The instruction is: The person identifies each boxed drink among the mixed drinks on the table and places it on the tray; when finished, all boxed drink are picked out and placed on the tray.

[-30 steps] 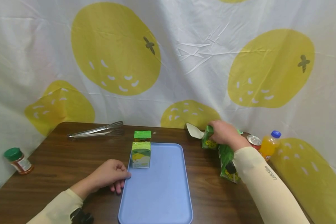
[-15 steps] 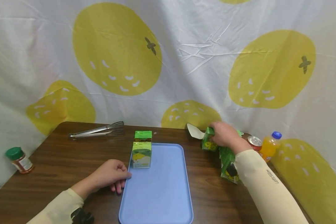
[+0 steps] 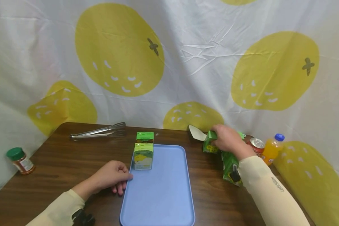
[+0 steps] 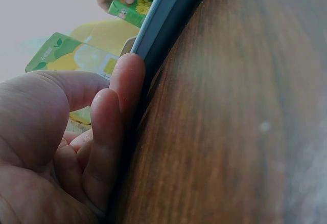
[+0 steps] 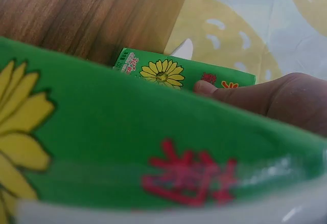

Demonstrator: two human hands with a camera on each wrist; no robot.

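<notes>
In the head view my left hand (image 3: 111, 177) is at the left rim of the blue tray (image 3: 161, 194), pinching it between thumb and fingers. The left wrist view shows its fingertips against the tray's edge. My right hand (image 3: 228, 139) reaches to the back right and grips a green drink carton (image 3: 210, 142) printed with a yellow flower. Its thumb presses on the carton (image 5: 163, 73) in the right wrist view. A larger green flowered pack (image 5: 102, 127) fills the front of that view; in the head view this pack (image 3: 229, 164) lies partly under my right forearm.
A yellow-green carton (image 3: 143, 157) stands at the tray's back left corner, another green-topped carton (image 3: 145, 136) behind it. Metal tongs (image 3: 99, 131) lie back left; a spice jar (image 3: 21, 161) stands far left. Right are a white spatula-like piece (image 3: 197, 133), a can (image 3: 256, 146) and an orange drink bottle (image 3: 272, 149).
My right hand and the carton it grips have come slightly lower in the head view, a little toward me. The left hand and the tray stay as they were.
</notes>
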